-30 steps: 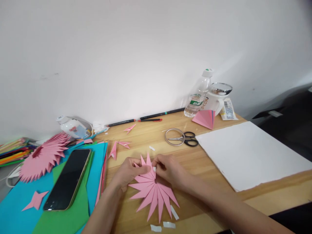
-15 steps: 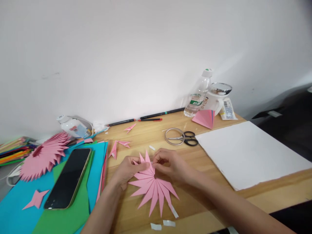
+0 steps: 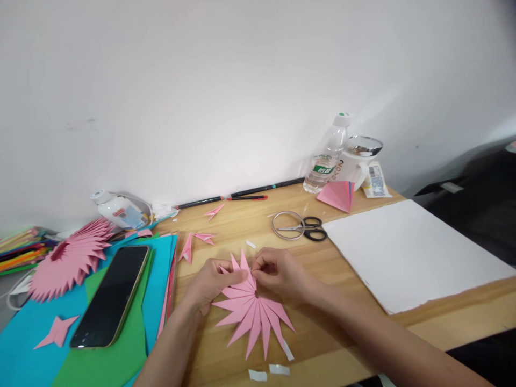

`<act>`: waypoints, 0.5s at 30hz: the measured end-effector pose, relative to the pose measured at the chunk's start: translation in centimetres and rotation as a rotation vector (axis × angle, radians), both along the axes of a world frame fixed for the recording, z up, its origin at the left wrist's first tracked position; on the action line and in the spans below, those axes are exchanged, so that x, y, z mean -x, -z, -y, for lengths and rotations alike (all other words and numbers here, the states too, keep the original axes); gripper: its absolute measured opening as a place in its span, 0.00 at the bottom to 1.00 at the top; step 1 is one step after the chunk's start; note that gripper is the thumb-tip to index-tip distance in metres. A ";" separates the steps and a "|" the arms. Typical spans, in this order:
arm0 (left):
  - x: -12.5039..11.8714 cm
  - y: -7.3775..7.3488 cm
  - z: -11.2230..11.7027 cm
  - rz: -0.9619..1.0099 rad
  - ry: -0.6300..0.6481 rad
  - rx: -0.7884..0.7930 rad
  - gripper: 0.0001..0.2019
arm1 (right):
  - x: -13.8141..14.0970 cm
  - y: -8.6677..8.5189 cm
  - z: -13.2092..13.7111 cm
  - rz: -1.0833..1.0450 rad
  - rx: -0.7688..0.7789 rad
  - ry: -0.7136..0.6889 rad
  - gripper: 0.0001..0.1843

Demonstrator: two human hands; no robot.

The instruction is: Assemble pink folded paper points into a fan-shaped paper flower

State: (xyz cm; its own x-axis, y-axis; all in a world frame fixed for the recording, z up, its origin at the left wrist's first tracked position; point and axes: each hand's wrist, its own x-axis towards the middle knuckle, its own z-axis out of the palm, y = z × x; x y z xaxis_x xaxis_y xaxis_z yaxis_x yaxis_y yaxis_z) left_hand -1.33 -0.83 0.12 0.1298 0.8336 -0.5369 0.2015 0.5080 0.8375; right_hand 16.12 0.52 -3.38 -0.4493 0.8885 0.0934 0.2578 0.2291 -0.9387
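A pink folded-paper star wheel (image 3: 258, 320) with many pointed arms lies on the wooden table in front of me. My left hand (image 3: 212, 282) grips its upper left arms, thumb on top and fingers underneath. My right hand (image 3: 278, 271) is closed in a pinch at the upper right edge of the wheel; a small whitish bit shows near its fingertips, too small to name surely. One white strip (image 3: 287, 350) sits at the tip of a lower right arm. Two more white strips (image 3: 279, 369) rest below the wheel, and another small one (image 3: 250, 244) lies above it.
Scissors (image 3: 314, 228) and a metal ring (image 3: 288, 225) lie beyond my right hand, beside a white board (image 3: 419, 258). A water bottle (image 3: 326, 156) and a mug (image 3: 357, 166) stand behind. At left are a phone (image 3: 110, 295), coloured paper (image 3: 24, 333) and a larger pink paper wheel (image 3: 72, 260).
Very little differs. The right fingers have shifted slightly at the wheel's edge, and the whole view has moved a touch. The left hand keeps its grip.
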 end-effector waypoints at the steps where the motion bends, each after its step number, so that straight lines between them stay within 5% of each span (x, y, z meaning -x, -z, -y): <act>1: 0.0 0.0 0.0 -0.003 0.002 -0.002 0.15 | 0.0 0.0 0.0 0.000 0.002 0.000 0.05; 15: 0.1 0.3 -0.1 0.019 0.047 -0.032 0.15 | 0.1 0.0 0.0 -0.008 0.043 -0.012 0.05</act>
